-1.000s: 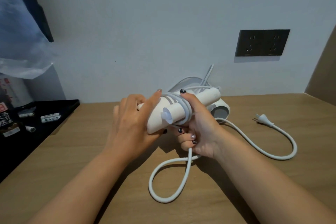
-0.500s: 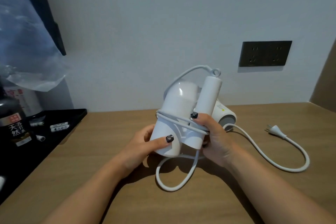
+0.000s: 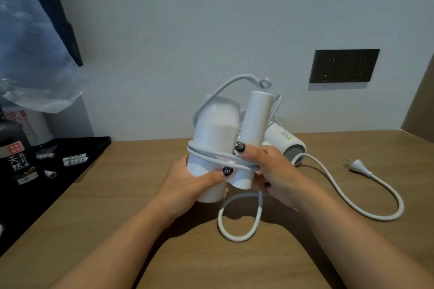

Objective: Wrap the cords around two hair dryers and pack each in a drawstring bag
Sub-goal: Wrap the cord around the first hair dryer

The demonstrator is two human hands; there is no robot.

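Hair dryer in hand [image 3: 215,138]: white, folded, held above the wooden table [image 3: 117,206] near its middle. Barrel and folded handle stand side by side, both long axes close to upright, leaning slightly right at the top; the rounded end of the barrel points up toward the far wall.
Handle [image 3: 254,122]: the right-hand cylinder, its cord end uppermost, with a small hanging loop at the top.
Cord [image 3: 340,185]: leaves the handle top, arches left over the barrel, and passes twice around the lower part of barrel and handle together. The slack drops into a loop on the table nearer the viewer, then sweeps right.
Plug [image 3: 359,165]: lies flat on the table at the far right, prongs pointing left.
Left hand [image 3: 187,185]: fingers curled around the lower barrel, thumb laid across its front.
Right hand [image 3: 272,173]: fingers clamped on the lower handle and the cord turns there.
Second hair dryer [image 3: 285,143]: lies on the table behind the right hand, long axis left to right, grey open end facing right and nearer.
Wall socket [image 3: 344,65]: dark plate on the far wall, right.
Black tray [image 3: 77,148]: far left, carrying small packets.
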